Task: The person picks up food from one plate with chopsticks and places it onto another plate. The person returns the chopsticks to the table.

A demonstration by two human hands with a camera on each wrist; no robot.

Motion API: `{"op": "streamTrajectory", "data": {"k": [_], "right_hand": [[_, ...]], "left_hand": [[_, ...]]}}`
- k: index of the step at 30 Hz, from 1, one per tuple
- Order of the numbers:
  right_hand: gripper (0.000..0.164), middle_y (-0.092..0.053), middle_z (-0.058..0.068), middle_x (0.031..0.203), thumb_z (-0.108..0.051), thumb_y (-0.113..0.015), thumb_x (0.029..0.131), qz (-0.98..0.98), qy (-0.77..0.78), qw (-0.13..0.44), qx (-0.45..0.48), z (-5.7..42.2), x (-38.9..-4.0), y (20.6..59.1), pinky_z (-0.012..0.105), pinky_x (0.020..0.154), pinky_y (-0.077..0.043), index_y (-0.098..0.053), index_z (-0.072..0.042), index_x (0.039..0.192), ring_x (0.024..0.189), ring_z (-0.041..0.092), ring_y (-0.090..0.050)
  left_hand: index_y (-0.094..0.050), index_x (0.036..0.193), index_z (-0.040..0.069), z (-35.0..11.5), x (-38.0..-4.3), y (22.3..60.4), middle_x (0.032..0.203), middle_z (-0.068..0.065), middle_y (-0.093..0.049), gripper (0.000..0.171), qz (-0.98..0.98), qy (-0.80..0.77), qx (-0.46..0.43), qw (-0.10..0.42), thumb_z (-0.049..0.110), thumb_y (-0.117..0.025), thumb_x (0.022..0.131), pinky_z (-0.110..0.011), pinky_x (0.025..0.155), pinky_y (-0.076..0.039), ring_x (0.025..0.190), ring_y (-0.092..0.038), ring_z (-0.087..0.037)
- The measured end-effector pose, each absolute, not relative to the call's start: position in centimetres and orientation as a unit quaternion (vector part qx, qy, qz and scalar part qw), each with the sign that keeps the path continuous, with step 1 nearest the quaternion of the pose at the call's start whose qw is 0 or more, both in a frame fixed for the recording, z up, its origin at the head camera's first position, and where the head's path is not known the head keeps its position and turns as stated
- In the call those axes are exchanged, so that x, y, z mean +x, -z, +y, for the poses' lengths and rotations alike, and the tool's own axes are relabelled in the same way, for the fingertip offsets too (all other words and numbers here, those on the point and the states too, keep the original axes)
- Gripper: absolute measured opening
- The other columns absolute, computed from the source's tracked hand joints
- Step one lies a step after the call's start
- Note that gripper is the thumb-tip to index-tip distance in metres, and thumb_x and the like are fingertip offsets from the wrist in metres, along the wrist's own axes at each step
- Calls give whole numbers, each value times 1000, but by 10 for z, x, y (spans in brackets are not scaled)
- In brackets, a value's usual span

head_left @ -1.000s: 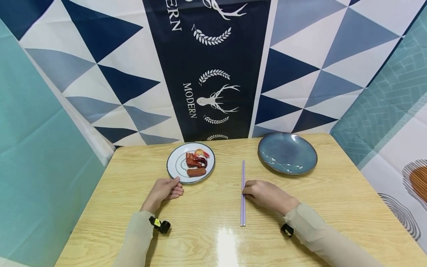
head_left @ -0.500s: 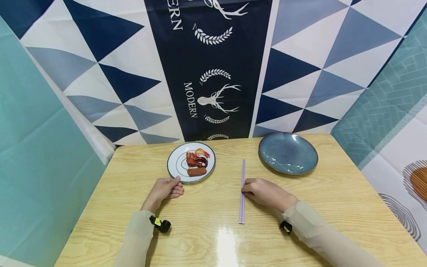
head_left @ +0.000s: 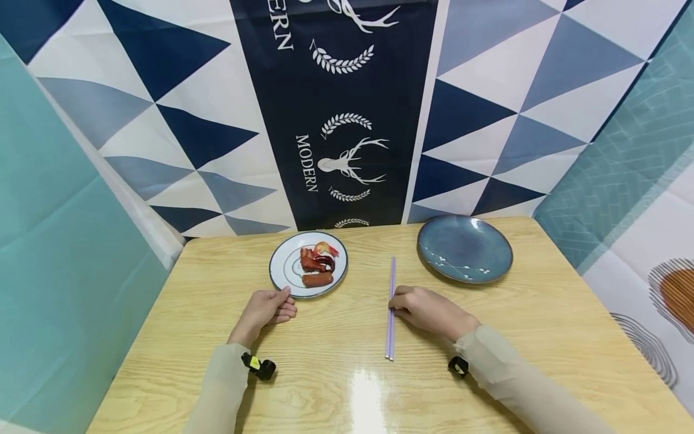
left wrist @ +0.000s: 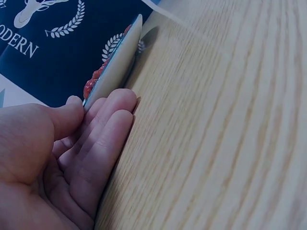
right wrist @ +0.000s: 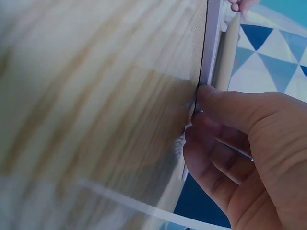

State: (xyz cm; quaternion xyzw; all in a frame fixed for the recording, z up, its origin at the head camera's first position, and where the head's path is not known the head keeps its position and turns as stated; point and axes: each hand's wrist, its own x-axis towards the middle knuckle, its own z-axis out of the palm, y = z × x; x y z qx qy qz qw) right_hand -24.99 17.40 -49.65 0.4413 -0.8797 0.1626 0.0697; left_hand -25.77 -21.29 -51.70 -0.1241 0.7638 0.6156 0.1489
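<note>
Sleeves come in from the bottom edge of the head view, both beige, each with a small black wrist camera strapped on. Left hand (head_left: pixel 265 310) rests on the wooden table (head_left: pixel 542 337) with fingers loosely curled, and the thumb and fingertips (left wrist: pixel 111 109) are pinching the near rim of the white plate (head_left: pixel 282 265); the left wrist view shows the thumb on top of the rim and the fingers tucked under it. Right hand (head_left: pixel 428 310) is over toward the middle of the table, fingers curled onto the chopsticks (head_left: pixel 390 301), pinching them around mid-length. Those chopsticks are a pale purple pair lying flat and side by side on the wood, pointing straight away from the person, sitting between the two plates. In the right wrist view the fingertips (right wrist: pixel 216 98) press right against the sticks. Food (head_left: pixel 317 265) on the white plate looks like reddish meat pieces and a shrimp, kinda small to tell more. Further back on the right is a blue plate (head_left: pixel 464 248), well apart from the right hand. Behind everything hangs a cloth (head_left: pixel 347 120) with blue triangles and a deer print.
</note>
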Motion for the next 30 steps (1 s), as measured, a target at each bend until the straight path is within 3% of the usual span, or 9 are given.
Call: {"op": "streamTrajectory", "data": {"k": [10, 20, 25, 30], "right_hand": [[10, -71, 2, 97, -7, -76, 93, -892, -182, 59, 409, 165, -245, 497, 24, 75, -62, -78, -10, 102, 88, 10, -70], [15, -72, 6, 96, 1, -66, 96, -917, -203, 59, 339, 148, -245, 494, 32, 76, -63, -78, -4, 102, 90, 19, -72], [13, -73, 4, 95, -6, -65, 98, -929, -239, 56, 278, 146, -244, 491, 35, 80, -62, -78, -5, 103, 89, 16, -69], [15, -72, 5, 96, -14, -72, 96, -930, -258, 80, 249, 149, -241, 490, 39, 83, -62, -77, -4, 106, 89, 19, -67]], "left_hand": [[-72, 104, -5, -218, -246, 512, 84, -7, -76, 43, 774, -605, -130, 134, 35, -57, 107, -25, 71, -65, 73, -74, -11], [-76, 93, 0, -212, -237, 504, 77, -7, -74, 37, 828, -543, -108, 86, 32, -60, 105, -25, 50, -56, 60, -68, -13], [-78, 85, 7, -204, -227, 501, 72, -4, -73, 34, 877, -473, -80, 30, 33, -66, 102, -26, 48, -55, 56, -65, -14], [-79, 90, 11, -193, -218, 495, 76, -2, -74, 25, 907, -416, -49, -51, 34, -71, 98, -24, 56, -53, 64, -64, -12]]}}
